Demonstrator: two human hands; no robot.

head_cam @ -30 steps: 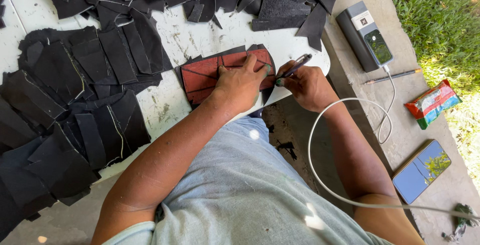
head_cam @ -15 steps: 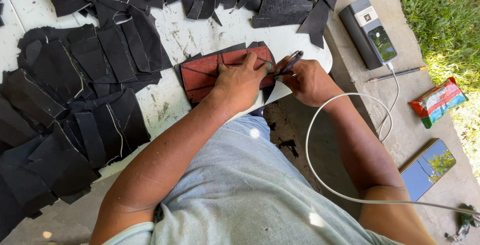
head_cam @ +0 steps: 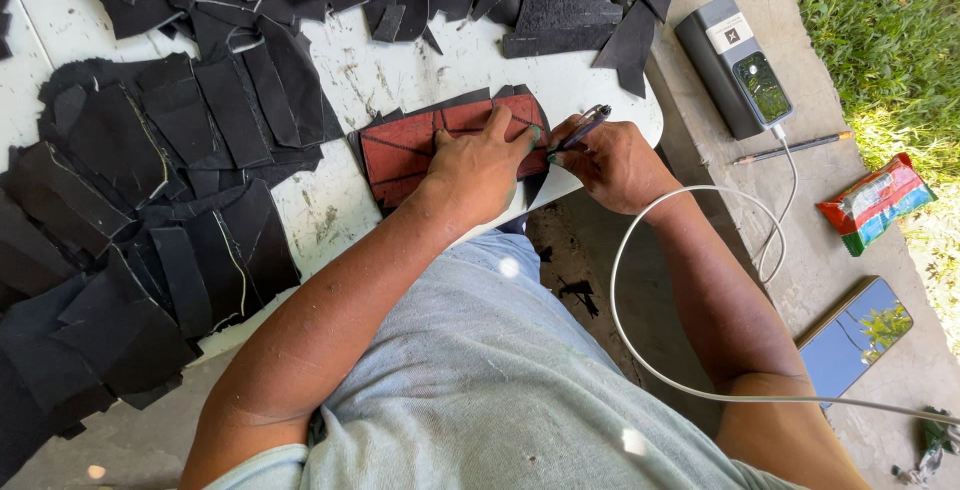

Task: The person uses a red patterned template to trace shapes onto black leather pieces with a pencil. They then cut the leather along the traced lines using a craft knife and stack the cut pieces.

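Head view: we look down at our two hands at the edge of a white board.
Right fingers: our right hand [head_cam: 615, 162] has its fingers pinched together on a pen [head_cam: 580, 131], tip down at the right edge of the red shape.
Left fingers: our left hand [head_cam: 482, 165] lies flat with fingers spread apart, pressing on the red pattern piece [head_cam: 410, 150].
Where the red piece is: middle of the frame, near the board's front edge, on top of a black piece [head_cam: 536, 186] that peeks out around it.
Doing it well: we think we should press hard with the flat hand so the red piece does not slide, and keep the pen tip snug against its edge. Slow, even strokes look best. A slip would make a crooked line.
Board: white board [head_cam: 400, 70], scratched and stained, under everything.
Black pieces: heaps of cut black scraps [head_cam: 180, 140] fill the left side, and more black scraps lie along the top.
Right side: a grey ledge holds a power bank [head_cam: 733, 64], a pencil [head_cam: 790, 147], a snack packet [head_cam: 875, 201] and a phone [head_cam: 853, 335].
Cable: a white cable [head_cam: 640, 350] loops from the power bank across our right arm.
Outside: green grass [head_cam: 880, 20] in the upper right, in bright sun.
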